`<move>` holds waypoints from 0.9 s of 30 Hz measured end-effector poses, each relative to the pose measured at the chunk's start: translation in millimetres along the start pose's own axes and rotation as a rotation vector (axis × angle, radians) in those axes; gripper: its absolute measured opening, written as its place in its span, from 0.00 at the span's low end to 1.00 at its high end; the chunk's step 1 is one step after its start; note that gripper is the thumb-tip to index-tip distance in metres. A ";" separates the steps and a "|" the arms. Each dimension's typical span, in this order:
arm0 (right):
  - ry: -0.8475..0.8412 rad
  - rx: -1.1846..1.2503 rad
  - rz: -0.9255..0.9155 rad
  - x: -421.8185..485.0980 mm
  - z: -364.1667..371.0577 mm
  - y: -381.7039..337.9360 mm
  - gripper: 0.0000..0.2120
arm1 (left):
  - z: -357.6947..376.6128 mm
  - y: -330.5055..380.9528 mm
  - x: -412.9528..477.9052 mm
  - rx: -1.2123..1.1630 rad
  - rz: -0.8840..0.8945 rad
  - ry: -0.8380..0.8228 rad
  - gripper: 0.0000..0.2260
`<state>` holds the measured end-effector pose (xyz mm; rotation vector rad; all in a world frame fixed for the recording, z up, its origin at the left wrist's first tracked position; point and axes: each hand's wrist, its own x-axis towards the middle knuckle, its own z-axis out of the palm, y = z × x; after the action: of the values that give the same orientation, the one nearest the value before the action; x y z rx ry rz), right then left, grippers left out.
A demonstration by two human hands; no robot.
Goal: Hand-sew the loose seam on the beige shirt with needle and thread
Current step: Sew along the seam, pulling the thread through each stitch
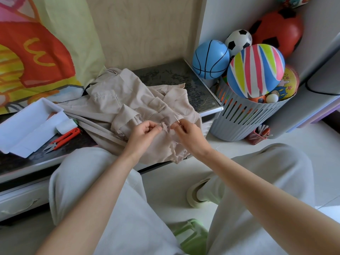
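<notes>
— At the near edge of the table (165,76), my right hand (186,129) pinches the needle (176,119) between thumb and fingertip, point up. My left hand (146,129) pinches the frayed seam (164,126) of the beige shirt (117,107), which lies heaped on the tabletop.
— Can you see thread?
— Too fine to tell. I judge a stitch is in hand: enter close to the fold, take small bites, draw snug without puckering, left fingers clear of the point.
— Snips?
— Red snips (63,138) lie well left, beside the white tray (22,129).
</notes>
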<state>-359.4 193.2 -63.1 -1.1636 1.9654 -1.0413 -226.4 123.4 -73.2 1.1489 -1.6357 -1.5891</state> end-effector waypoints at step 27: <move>0.030 -0.051 -0.153 -22.5 5.3 1.7 0.05 | 0.0 9.2 -5.7 -0.052 -0.054 0.071 0.07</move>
<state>-346.4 212.3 -64.6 -1.3506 1.9612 -1.0970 -225.5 127.7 -63.2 1.2174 -1.5206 -1.5963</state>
